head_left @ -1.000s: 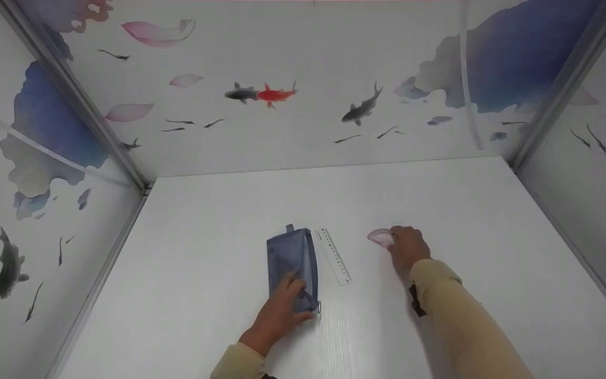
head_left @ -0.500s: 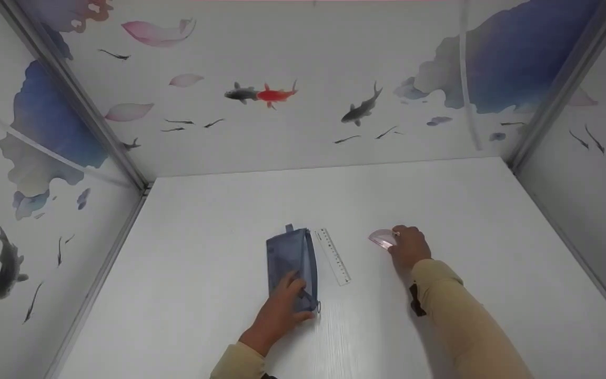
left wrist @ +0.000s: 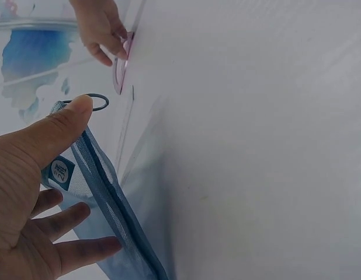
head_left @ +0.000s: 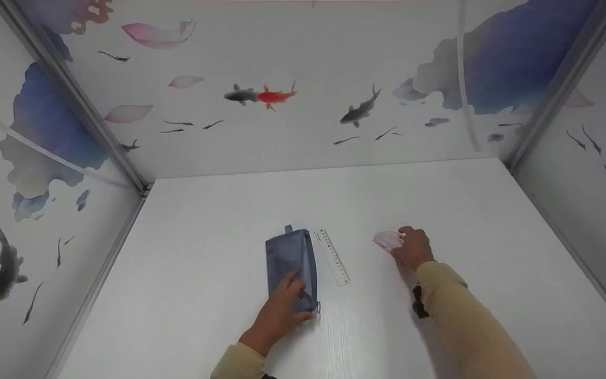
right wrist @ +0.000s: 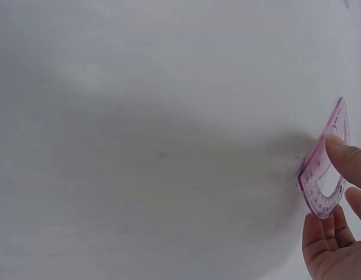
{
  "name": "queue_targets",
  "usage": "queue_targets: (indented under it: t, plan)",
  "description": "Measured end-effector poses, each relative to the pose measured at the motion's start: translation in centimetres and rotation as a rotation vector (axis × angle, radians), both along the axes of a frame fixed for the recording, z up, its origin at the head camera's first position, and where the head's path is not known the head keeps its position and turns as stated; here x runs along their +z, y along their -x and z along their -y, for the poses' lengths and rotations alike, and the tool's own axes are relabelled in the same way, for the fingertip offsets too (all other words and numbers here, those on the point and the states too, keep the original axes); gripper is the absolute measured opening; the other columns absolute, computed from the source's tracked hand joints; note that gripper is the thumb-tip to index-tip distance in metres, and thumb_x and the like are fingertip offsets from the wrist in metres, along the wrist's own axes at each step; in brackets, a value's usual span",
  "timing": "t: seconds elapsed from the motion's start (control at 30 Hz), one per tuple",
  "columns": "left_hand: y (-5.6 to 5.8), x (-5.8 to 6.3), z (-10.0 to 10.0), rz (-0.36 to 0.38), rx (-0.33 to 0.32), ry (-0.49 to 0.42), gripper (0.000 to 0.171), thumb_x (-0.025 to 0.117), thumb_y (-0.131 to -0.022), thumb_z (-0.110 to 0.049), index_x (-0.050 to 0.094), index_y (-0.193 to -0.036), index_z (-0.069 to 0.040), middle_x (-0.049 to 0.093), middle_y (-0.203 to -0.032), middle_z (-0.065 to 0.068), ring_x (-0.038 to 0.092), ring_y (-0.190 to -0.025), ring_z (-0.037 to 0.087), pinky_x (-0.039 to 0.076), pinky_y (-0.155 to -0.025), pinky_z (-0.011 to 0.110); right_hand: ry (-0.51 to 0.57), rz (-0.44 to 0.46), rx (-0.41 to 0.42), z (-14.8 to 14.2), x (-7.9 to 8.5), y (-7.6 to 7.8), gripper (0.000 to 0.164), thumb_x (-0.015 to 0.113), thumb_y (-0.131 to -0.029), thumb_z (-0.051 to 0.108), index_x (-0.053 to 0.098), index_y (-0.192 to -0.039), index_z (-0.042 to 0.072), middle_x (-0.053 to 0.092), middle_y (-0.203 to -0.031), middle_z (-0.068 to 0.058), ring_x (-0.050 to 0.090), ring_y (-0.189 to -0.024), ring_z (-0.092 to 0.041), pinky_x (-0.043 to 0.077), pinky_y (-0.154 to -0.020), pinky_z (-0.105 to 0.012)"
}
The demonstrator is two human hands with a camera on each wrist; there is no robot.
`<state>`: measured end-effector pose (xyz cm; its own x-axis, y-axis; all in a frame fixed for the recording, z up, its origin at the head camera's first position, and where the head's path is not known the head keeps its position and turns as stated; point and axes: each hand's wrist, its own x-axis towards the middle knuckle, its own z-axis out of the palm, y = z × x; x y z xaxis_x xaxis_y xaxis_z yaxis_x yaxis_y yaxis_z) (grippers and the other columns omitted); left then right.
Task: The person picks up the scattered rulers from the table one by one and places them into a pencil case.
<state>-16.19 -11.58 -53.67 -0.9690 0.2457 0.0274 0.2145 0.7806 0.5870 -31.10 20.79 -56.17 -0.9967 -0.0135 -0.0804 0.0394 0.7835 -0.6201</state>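
Observation:
My left hand rests on the near end of a blue mesh zip pouch. In the left wrist view the thumb lies by the zip's pull ring, and the other fingers spread loosely over the mesh beside a dark label. Off to the right, my right hand pinches a clear pink protractor between thumb and fingers. The right wrist view shows it tilted, its straight pink edge close to the table. A clear ruler lies flat just right of the pouch.
The white table is walled in on three sides. Painted fish and flowers decorate the back panel. Metal posts stand at the corners.
My right hand has shifted slightly to the right and nearer with the protractor, whose tilt has altered. The left hand, pouch and ruler stay in place.

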Motion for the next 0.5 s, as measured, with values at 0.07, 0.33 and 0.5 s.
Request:
queue_targets:
  t: [0.07,0.33,0.5]
  plan:
    - [-0.01,0.06,-0.02,-0.003,-0.002,0.001,0.060,0.084,-0.071,-0.028,0.054,-0.121,-0.014,0.037,-0.147,0.021,0.050,-0.125,0.039,0.048,-0.096,0.048,0.019,-0.002,-0.004,-0.12,0.05,-0.09,0.056,0.067,-0.083,0.005,0.045,-0.132,-0.011,0.050,-0.121,-0.035,0.052,-0.111,-0.045,0.042,-0.097,-0.056]
    - [-0.08,0.04,0.05,-0.011,-0.013,-0.015,0.060,0.084,-0.071,-0.026,0.053,-0.121,-0.013,0.036,-0.147,0.022,0.050,-0.125,0.041,0.049,-0.095,0.048,0.068,-0.005,-0.008,-0.45,0.08,-0.46,0.054,0.064,-0.082,0.005,0.047,-0.130,-0.013,0.052,-0.119,-0.035,0.053,-0.111,-0.046,0.044,-0.094,-0.056]
    - [-0.15,0.01,0.06,-0.015,-0.013,-0.031,0.059,0.085,-0.071,-0.025,0.052,-0.119,-0.014,0.036,-0.148,0.021,0.049,-0.126,0.040,0.049,-0.095,0.048,0.073,0.006,0.005,-0.63,0.09,-0.60,0.052,0.061,-0.082,0.004,0.046,-0.129,-0.013,0.054,-0.118,-0.034,0.054,-0.109,-0.044,0.045,-0.094,-0.055]
